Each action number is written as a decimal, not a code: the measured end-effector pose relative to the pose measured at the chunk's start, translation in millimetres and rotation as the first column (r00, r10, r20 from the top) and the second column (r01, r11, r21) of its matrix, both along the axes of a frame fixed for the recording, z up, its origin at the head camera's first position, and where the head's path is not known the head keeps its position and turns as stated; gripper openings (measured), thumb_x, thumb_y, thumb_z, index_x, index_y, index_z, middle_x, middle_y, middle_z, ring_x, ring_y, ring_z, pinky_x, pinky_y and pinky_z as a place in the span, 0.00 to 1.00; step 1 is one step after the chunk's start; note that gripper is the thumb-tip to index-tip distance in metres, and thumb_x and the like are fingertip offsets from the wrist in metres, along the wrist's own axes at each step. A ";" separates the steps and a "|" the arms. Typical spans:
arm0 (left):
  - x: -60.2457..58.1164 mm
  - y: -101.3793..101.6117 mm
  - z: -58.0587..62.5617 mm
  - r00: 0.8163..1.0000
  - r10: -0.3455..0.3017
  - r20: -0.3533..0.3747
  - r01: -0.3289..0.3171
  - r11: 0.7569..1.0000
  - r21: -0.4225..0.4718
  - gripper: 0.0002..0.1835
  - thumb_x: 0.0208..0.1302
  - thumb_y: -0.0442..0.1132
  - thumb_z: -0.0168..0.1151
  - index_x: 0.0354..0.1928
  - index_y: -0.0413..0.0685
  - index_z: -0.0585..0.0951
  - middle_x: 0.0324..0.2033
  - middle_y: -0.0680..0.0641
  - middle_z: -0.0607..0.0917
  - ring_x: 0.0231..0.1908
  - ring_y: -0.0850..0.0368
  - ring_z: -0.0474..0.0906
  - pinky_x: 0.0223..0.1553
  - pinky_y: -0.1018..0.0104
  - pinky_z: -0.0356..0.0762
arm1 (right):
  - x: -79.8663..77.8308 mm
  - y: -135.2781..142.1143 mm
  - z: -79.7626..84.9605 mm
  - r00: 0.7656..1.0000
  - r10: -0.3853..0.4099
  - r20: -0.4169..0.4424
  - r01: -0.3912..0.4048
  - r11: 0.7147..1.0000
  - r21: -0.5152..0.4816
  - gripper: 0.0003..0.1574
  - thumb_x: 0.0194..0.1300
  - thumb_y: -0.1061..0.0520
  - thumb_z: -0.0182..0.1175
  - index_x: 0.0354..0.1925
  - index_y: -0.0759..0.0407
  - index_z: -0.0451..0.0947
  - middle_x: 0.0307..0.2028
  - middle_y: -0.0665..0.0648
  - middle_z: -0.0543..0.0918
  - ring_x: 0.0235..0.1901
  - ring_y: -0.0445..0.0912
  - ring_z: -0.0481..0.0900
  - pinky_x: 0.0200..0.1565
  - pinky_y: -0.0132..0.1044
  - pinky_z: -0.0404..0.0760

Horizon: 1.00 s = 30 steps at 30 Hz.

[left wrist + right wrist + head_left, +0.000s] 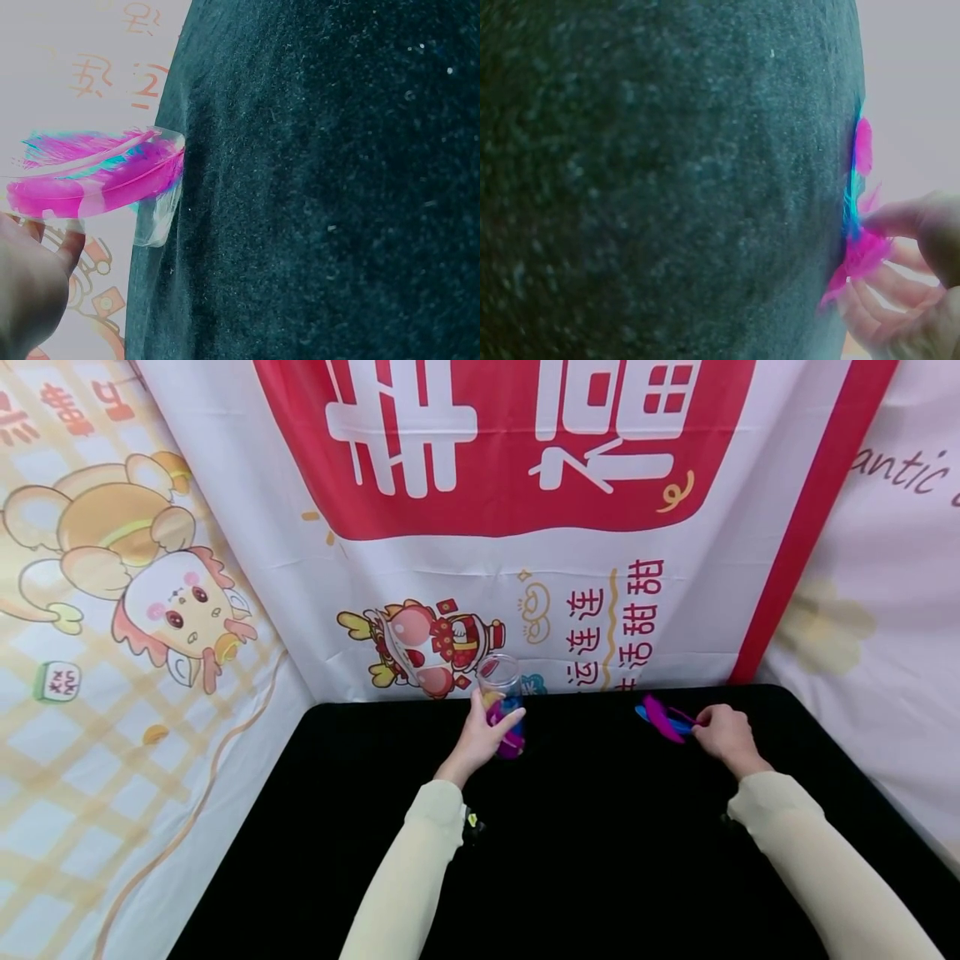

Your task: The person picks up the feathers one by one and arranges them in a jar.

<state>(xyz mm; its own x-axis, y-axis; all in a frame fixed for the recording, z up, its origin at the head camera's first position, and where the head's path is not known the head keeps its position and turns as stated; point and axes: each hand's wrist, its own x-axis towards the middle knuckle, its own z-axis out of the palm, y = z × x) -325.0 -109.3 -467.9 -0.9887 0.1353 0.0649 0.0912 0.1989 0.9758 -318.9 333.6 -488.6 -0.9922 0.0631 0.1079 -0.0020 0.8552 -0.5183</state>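
Observation:
A clear cylindrical container (500,670) stands on the black table toward the back, with my left hand (478,733) curled round its side. Inside it are pink and blue feathers (112,187), seen through the wall in the left wrist view, and something yellowish near the top. Farther right, my right hand (726,733) pinches the near end of a small bunch of pink and blue feathers (663,720) low over the table. The right wrist view shows thumb and fingers about a pink feather (866,253); blue ones lie against the cloth.
Black cloth covers the table (585,843). Right behind its far edge hangs a white and red printed banner (517,552). Printed cloths hang at the left (112,635) and right (885,635) sides.

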 end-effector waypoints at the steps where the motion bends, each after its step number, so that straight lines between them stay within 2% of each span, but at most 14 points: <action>1: -0.1 0.1 -0.4 1.000 -0.001 0.000 0.001 1.000 0.001 0.44 0.64 0.63 0.68 0.72 0.61 0.55 0.66 0.42 0.70 0.64 0.45 0.72 0.67 0.46 0.69 | 0.4 0.4 0.2 1.000 0.004 -0.003 -0.004 1.000 0.000 0.15 0.64 0.58 0.60 0.42 0.70 0.82 0.39 0.71 0.85 0.37 0.64 0.80 0.37 0.58 0.78; 11: 0.4 -0.7 0.4 1.000 0.000 0.022 0.000 1.000 -0.001 0.44 0.63 0.64 0.68 0.72 0.63 0.55 0.66 0.45 0.70 0.64 0.45 0.72 0.67 0.45 0.68 | -0.3 5.0 4.3 0.998 0.029 -0.055 -0.029 1.000 0.007 0.17 0.65 0.60 0.62 0.44 0.75 0.82 0.39 0.72 0.85 0.43 0.70 0.79 0.48 0.64 0.76; 23: 2.2 -1.7 0.0 1.000 0.000 -0.031 -0.001 1.000 -0.024 0.42 0.65 0.61 0.69 0.71 0.60 0.56 0.64 0.44 0.72 0.63 0.46 0.73 0.66 0.47 0.70 | 3.3 11.2 11.3 0.999 0.046 -0.023 -0.045 0.999 0.010 0.16 0.66 0.60 0.62 0.43 0.74 0.83 0.35 0.68 0.86 0.38 0.65 0.80 0.43 0.60 0.79; 30: 2.8 -1.7 0.2 1.000 -0.001 -0.030 0.000 1.000 -0.020 0.42 0.66 0.60 0.68 0.71 0.61 0.55 0.65 0.44 0.71 0.63 0.45 0.73 0.66 0.47 0.70 | 3.2 16.3 10.5 0.998 0.051 -0.024 -0.050 0.998 0.022 0.16 0.65 0.60 0.62 0.43 0.74 0.83 0.33 0.67 0.86 0.39 0.66 0.81 0.44 0.61 0.78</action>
